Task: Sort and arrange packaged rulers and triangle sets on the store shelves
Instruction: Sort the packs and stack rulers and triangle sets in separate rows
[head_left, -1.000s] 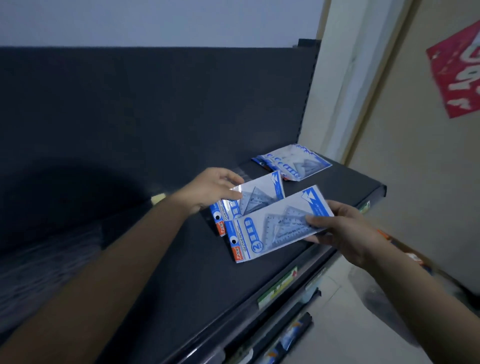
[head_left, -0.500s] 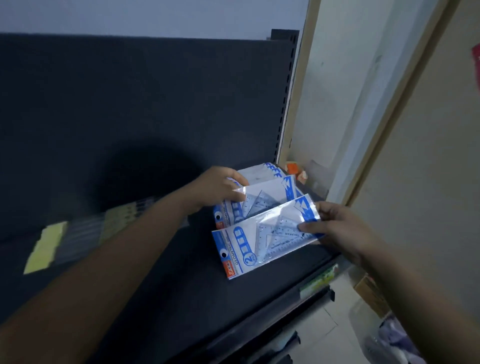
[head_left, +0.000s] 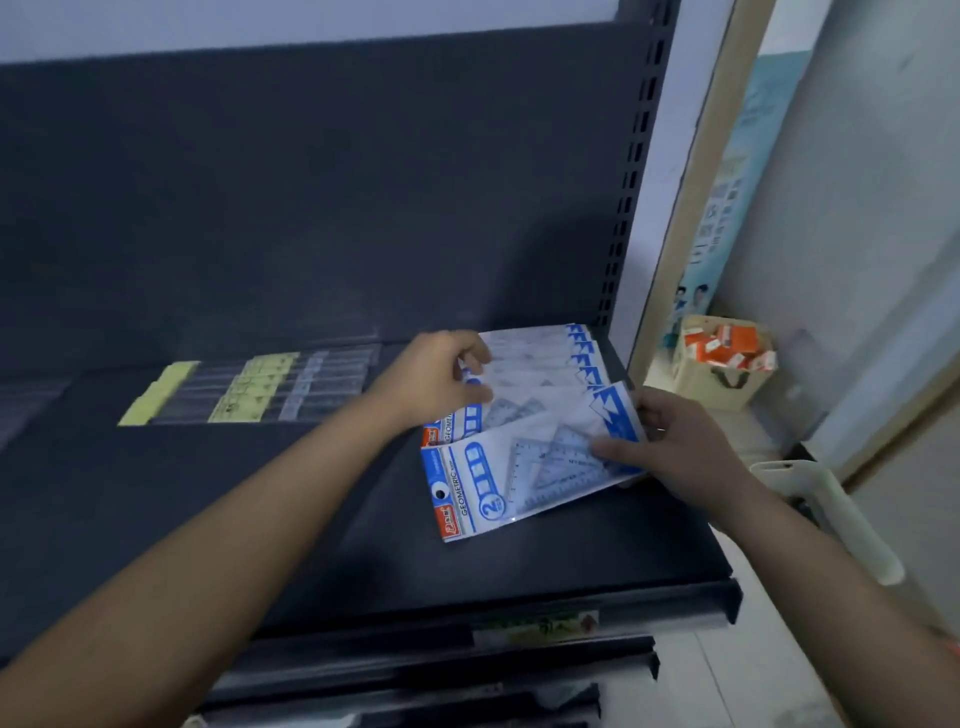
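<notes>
A blue-and-white triangle set pack (head_left: 498, 483) lies tilted near the right end of the dark shelf (head_left: 260, 499). My right hand (head_left: 675, 441) pinches its right end, thumb on top. Just behind it, my left hand (head_left: 436, 379) grips a second triangle set pack (head_left: 488, 415) by its left part. Behind both lies a fanned pile of several more triangle packs (head_left: 540, 353) against the shelf's back right corner. Clear packaged rulers with yellow labels (head_left: 249, 389) lie in a row at the back left.
The shelf's back panel (head_left: 311, 182) and a slotted upright (head_left: 634, 171) bound the space. Right of the shelf stands a small basket of orange-and-white boxes (head_left: 722, 353). A pale handle-like object (head_left: 831, 514) sticks up at the right. Lower shelf edges (head_left: 467, 665) show below.
The view has swung left and closer, revealing the rulers and the pile. Both hands have carried their packs back toward the pile at the shelf's right end.
</notes>
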